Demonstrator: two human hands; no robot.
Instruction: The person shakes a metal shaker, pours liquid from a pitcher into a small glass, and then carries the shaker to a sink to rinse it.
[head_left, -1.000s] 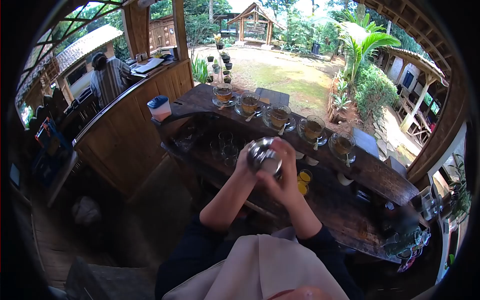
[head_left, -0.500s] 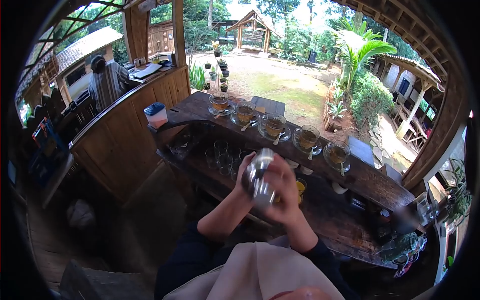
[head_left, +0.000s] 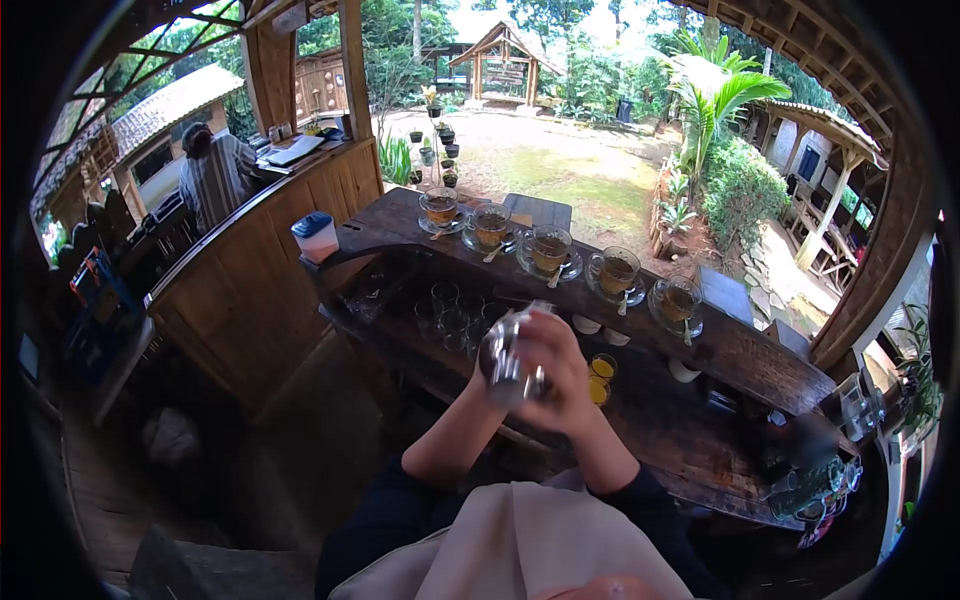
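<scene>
Both of my hands grip a shiny metal cocktail shaker [head_left: 507, 358] in front of my chest, above the lower counter. My left hand [head_left: 484, 384] closes round its left side, partly hidden behind the metal. From the right, my right hand [head_left: 556, 362] wraps over it, a little blurred by motion. Just right of the hands stand two glasses of yellow liquid [head_left: 603, 367]. Beyond them, several glass cups of tea [head_left: 549, 250] sit on saucers with spoons along the raised ledge. To the left, several clear drinking glasses [head_left: 452, 322] stand beneath that ledge.
A tub with a blue lid [head_left: 316, 238] stands at the ledge's left end. A glass blender jar [head_left: 853, 408] and more glassware [head_left: 822, 485] occupy the right end. Someone in a striped top [head_left: 215, 175] is behind a wooden side counter [head_left: 260, 280].
The shaker has shifted slightly left and is tilted differently within both hands. My right hand has moved a little up and left, uncovering more of the yellow glasses.
</scene>
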